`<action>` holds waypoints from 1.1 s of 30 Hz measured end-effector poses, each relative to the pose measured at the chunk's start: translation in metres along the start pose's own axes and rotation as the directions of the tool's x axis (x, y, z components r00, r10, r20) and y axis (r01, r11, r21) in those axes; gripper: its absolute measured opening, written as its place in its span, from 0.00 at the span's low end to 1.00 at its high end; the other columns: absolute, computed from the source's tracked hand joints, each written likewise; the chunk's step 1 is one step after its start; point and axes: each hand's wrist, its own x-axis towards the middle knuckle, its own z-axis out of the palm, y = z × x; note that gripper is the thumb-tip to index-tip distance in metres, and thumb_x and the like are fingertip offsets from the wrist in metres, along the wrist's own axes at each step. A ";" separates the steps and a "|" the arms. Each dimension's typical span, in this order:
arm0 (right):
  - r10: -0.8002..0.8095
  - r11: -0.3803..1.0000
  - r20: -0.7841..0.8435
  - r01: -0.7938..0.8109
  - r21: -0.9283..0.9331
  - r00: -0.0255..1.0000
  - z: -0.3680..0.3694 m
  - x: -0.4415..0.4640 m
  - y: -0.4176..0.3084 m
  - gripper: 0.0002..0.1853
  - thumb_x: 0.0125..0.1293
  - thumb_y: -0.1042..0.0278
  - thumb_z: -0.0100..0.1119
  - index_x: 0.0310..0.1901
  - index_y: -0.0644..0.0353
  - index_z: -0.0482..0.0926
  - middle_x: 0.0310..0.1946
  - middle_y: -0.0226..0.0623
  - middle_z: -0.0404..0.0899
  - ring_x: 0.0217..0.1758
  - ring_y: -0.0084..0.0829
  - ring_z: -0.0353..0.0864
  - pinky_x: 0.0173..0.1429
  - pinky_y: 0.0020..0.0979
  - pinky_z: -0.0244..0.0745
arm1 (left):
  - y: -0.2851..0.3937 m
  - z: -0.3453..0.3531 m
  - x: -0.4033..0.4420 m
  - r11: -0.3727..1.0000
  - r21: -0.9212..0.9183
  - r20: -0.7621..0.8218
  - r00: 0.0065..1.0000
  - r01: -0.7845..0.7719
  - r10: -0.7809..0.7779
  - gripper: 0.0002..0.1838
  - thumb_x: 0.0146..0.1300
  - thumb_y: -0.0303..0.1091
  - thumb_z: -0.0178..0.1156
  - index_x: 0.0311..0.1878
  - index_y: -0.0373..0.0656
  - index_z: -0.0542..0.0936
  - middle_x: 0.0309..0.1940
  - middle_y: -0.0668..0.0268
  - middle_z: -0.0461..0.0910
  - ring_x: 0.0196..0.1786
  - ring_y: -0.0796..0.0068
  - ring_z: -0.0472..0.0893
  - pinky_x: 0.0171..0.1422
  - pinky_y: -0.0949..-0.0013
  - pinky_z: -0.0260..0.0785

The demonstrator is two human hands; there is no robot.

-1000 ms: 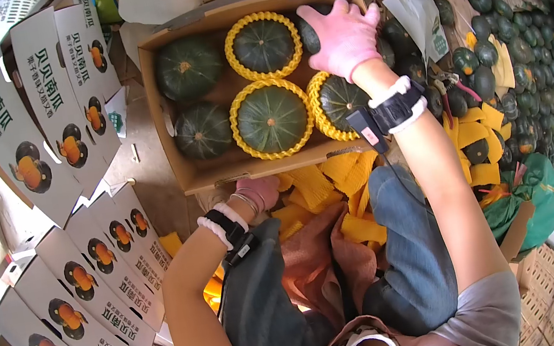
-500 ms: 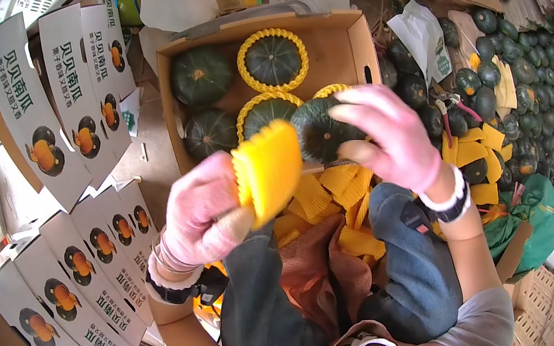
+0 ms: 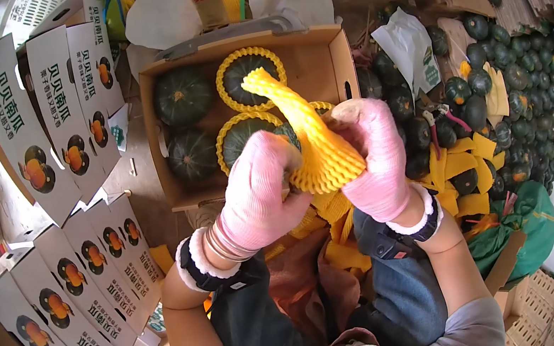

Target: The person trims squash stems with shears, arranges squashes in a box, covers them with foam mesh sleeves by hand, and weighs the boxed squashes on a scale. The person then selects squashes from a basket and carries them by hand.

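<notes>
A yellow foam net sleeve (image 3: 319, 145) is stretched at its wide end between my two pink-gloved hands, its narrow end pointing up over the box. My left hand (image 3: 261, 189) grips one side of the opening, and my right hand (image 3: 375, 158) the other, with fingers partly tucked behind it. Behind them stands an open cardboard box (image 3: 321, 59). Inside are two bare dark green pumpkins, one at the back left (image 3: 183, 97) and one at the front left (image 3: 194, 154). Two more, a back one (image 3: 240, 82) and a front one (image 3: 243, 135), have yellow nets around them. My hands partly hide the box's front right.
Printed white cartons (image 3: 67, 276) line the left side. A large heap of pumpkins (image 3: 524, 100) lies on the right, with red-handled pruners (image 3: 444, 119) beside it. Flattened yellow nets (image 3: 458, 164) lie nearby, and more are around my knees. A green sack (image 3: 529, 228) sits at the right.
My left hand has brought the flat yellow net to the middle, where it is now opened out. My right hand has left the dark pumpkin and taken hold of the net's other side.
</notes>
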 end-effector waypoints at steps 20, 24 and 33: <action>0.073 0.904 0.508 -0.272 0.329 0.858 -0.008 -0.012 -0.002 0.14 0.56 0.86 0.54 0.45 0.66 0.77 0.39 0.31 0.79 0.42 0.21 0.77 0.49 0.25 0.72 | -0.014 -0.025 -0.022 0.828 -0.543 0.177 0.983 0.140 -0.050 0.11 0.55 0.32 0.69 0.38 0.38 0.80 0.45 0.57 0.80 0.49 0.56 0.79 0.55 0.60 0.70; 0.034 0.936 0.328 -0.145 0.322 0.944 0.015 -0.006 -0.010 0.18 0.54 0.84 0.56 0.48 0.62 0.74 0.46 0.36 0.71 0.47 0.27 0.71 0.53 0.26 0.68 | -0.013 -0.025 -0.017 0.983 -0.037 -0.058 0.983 -0.178 0.175 0.16 0.38 0.37 0.74 0.31 0.45 0.82 0.39 0.67 0.80 0.46 0.60 0.78 0.53 0.58 0.69; -0.104 0.992 0.396 0.064 0.112 0.912 0.005 -0.007 0.001 0.13 0.44 0.84 0.59 0.34 0.62 0.74 0.40 0.40 0.71 0.42 0.35 0.71 0.49 0.28 0.67 | -0.017 -0.032 -0.021 0.906 -0.373 0.067 0.968 -0.199 0.240 0.17 0.42 0.41 0.77 0.31 0.45 0.80 0.31 0.69 0.73 0.40 0.64 0.76 0.57 0.55 0.63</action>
